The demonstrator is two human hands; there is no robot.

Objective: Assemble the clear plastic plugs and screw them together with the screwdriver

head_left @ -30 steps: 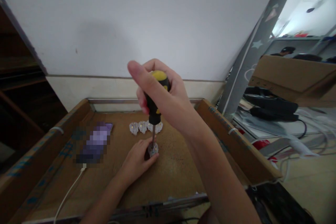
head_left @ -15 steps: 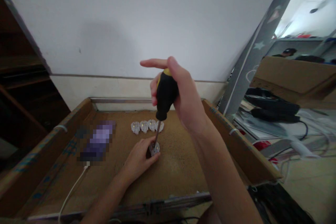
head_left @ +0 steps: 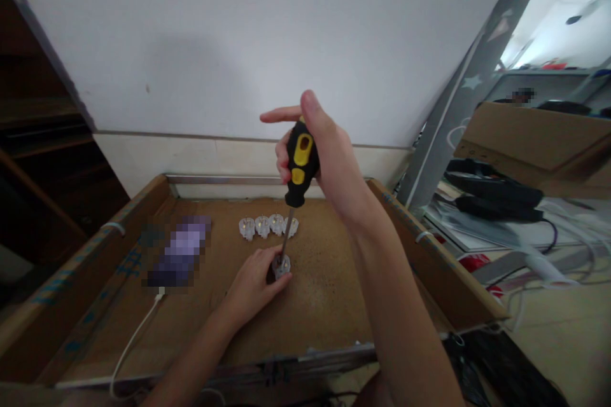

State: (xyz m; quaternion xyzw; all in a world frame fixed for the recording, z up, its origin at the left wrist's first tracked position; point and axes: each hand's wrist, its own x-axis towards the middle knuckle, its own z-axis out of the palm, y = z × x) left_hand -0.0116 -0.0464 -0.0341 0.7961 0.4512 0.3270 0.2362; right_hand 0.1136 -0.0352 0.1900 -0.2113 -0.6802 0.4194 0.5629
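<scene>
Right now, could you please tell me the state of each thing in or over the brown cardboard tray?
Black-and-yellow screwdriver: tilted, tip down, in the right grip.
Small clear plastic piece: at its tip, in the left grip.
Four similar clear pieces: in a row, unheld.
Pixelated purple rectangular device: lying flat, white cable meeting its near end.

Screwdriver handle (head_left: 302,162) — matt, plastic or rubber (cannot tell which); shaft (head_left: 288,229) — smooth metal. Part at its tip (head_left: 285,267) and row of four parts (head_left: 262,225): clear plastic, glossy. Tray (head_left: 331,308): cardboard, matt, finely speckled. Rear rail (head_left: 224,179): metal, smooth. Wall (head_left: 200,19): smooth, matt.
</scene>
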